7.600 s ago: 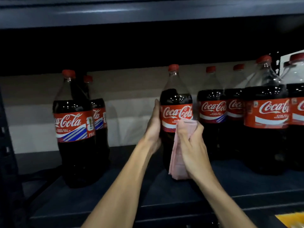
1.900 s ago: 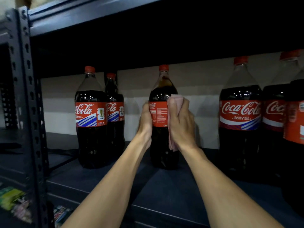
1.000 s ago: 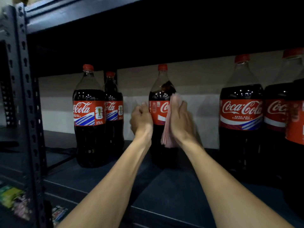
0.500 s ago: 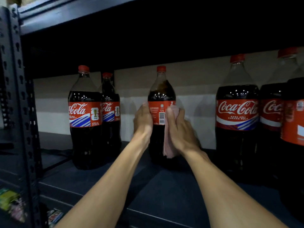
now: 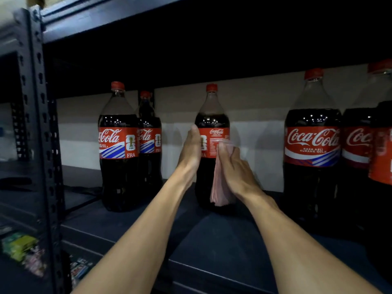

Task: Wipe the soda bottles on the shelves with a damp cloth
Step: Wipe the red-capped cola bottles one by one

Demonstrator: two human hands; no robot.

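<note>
Against glossy curved bottle (image 5: 212,124), soft folded cloth (image 5: 219,187)

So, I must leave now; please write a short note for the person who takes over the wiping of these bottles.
Left hand rests flat on the left side of the middle bottle. Right hand grips the pink cloth against its right side. The bottle stands upright on the shelf.
Done: cannot tell which bottles are clean.
Left: finish this one, then probably the two bottles on the left and the bottles on the right.
</note>
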